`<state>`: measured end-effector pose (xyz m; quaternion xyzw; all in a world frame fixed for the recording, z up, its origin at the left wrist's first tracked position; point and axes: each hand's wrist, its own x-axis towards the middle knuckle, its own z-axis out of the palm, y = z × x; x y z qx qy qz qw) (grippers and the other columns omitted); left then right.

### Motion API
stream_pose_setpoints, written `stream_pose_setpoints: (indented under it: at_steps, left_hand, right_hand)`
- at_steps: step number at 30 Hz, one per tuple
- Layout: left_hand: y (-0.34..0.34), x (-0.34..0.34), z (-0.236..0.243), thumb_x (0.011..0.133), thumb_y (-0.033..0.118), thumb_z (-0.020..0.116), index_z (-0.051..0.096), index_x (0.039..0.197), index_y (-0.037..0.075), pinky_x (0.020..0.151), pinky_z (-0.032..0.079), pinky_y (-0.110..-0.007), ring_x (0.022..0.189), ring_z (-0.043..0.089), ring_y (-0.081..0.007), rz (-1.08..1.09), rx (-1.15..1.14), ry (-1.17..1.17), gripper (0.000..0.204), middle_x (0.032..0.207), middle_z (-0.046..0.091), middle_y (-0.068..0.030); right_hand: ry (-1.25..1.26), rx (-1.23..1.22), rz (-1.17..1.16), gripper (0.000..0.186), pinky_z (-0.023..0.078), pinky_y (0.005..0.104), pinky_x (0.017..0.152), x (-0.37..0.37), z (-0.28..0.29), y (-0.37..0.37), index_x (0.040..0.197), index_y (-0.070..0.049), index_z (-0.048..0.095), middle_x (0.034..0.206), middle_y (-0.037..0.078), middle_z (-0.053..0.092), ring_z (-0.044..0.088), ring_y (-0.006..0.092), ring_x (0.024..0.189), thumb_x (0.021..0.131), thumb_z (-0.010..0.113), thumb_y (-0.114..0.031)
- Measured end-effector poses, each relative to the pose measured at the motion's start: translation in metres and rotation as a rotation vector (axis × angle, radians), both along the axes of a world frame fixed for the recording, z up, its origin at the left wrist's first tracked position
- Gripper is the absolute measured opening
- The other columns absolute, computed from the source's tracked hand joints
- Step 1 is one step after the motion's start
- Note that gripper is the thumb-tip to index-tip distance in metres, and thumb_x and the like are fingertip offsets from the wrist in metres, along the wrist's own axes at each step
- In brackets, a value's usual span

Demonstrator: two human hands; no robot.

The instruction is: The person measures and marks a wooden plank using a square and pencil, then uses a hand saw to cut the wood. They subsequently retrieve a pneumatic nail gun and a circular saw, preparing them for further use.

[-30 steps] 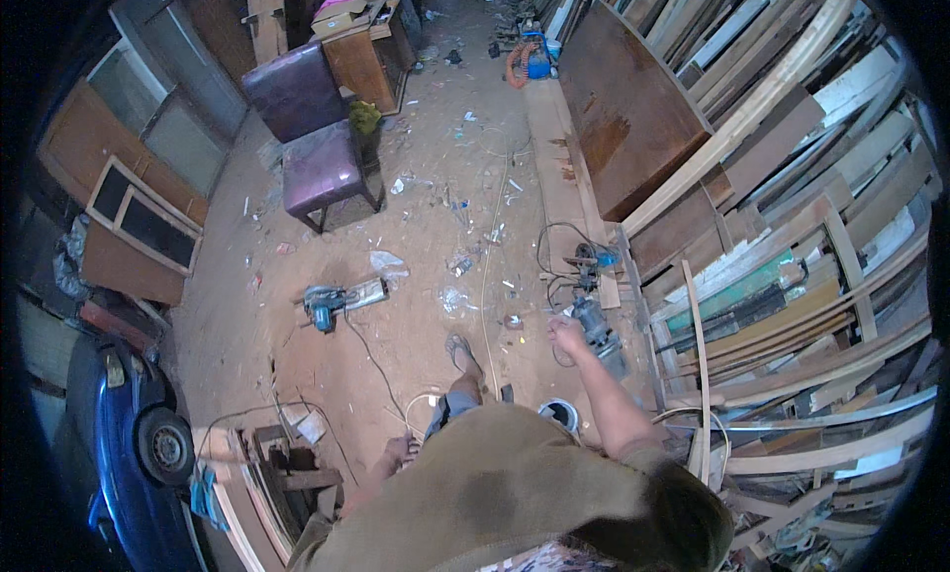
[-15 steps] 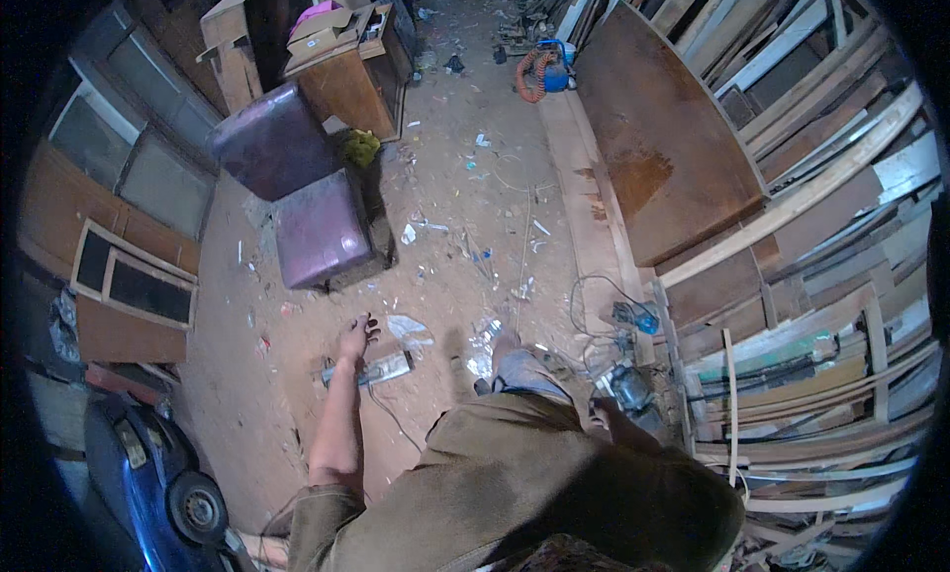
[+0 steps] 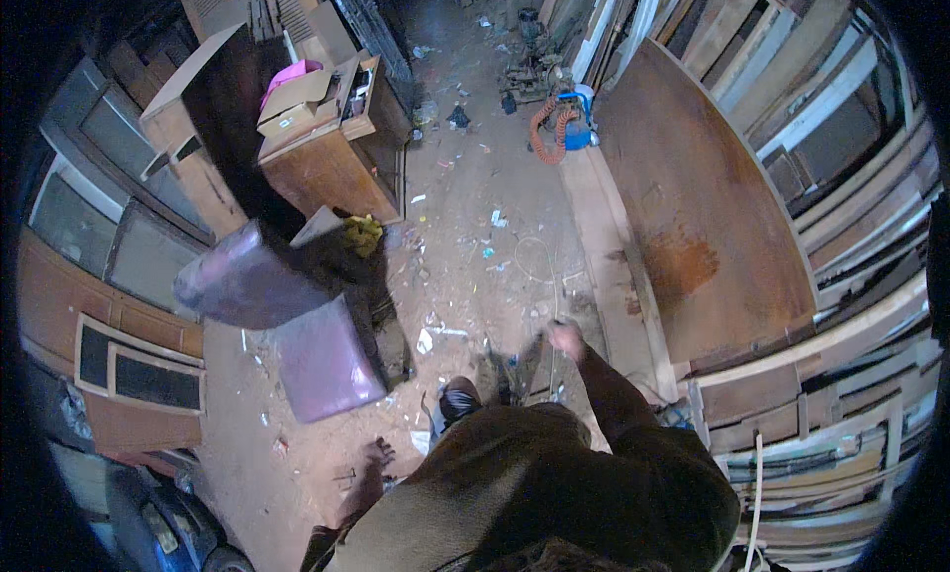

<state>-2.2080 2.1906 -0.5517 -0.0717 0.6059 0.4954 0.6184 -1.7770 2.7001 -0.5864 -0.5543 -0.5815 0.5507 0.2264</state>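
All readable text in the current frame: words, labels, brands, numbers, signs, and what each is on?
None legible.
Box: any print too small to read.
Blue machine: any marking too small and blurred to read.

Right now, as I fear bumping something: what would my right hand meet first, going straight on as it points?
Ahead of the right hand, the way looks free above the floor; the wooden cabinet farther off may come first, though depth is unclear.
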Motion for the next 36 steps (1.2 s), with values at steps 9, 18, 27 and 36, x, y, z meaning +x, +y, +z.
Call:
stream_pose_setpoints:
  at_steps: [9, 18, 27, 36]
  left_hand:
    - [0.254, -0.087, -0.043, 0.095, 0.032, 0.060, 0.056, 0.114, 0.010, 0.078, 0.053, -0.043, 0.096, 0.062, -0.0269, -0.061, -0.279, -0.068, 0.029, 0.111, 0.062, -0.0096]
    - [0.722, -0.364, -0.033, 0.094, 0.031, 0.063, 0.059, 0.117, 0.009, 0.068, 0.054, -0.041, 0.085, 0.066, -0.0264, -0.330, 0.007, 0.384, 0.032, 0.106, 0.066, -0.0090]
    - [1.081, -0.491, -0.034, 0.093, 0.029, 0.068, 0.061, 0.117, 0.008, 0.058, 0.055, -0.038, 0.073, 0.068, -0.0235, -0.193, 0.445, 0.371, 0.033, 0.100, 0.068, -0.0077]
    - [1.151, -0.474, -0.055, 0.092, 0.027, 0.066, 0.062, 0.113, 0.010, 0.058, 0.052, -0.036, 0.072, 0.066, -0.0216, -0.351, -0.259, 0.164, 0.028, 0.095, 0.066, -0.0062]
  right_hand:
    - [0.203, 0.019, 0.024, 0.022, 0.052, 0.0365, 0.061, -0.195, 0.043, 0.245, 0.103, -0.006, 0.066, 0.085, 0.008, 0.068, 0.063, 0.0190, 0.070, 0.093, 0.062, -0.025]
    - [-0.207, -0.662, -0.225, 0.034, 0.052, 0.0404, 0.068, -0.136, -0.061, 0.309, 0.107, -0.002, 0.068, 0.085, 0.009, 0.069, 0.064, 0.0258, 0.072, 0.091, 0.060, -0.031]
    - [-0.174, -0.827, -0.361, 0.025, 0.051, 0.0468, 0.064, -0.245, -0.097, 0.541, 0.103, -0.005, 0.066, 0.077, 0.011, 0.065, 0.061, 0.0294, 0.065, 0.088, 0.063, -0.024]
    - [0.731, -0.865, -0.028, 0.010, 0.047, 0.0463, 0.055, -0.404, -0.168, 1.055, 0.096, -0.010, 0.059, 0.066, 0.010, 0.057, 0.057, 0.0315, 0.058, 0.088, 0.057, -0.014]
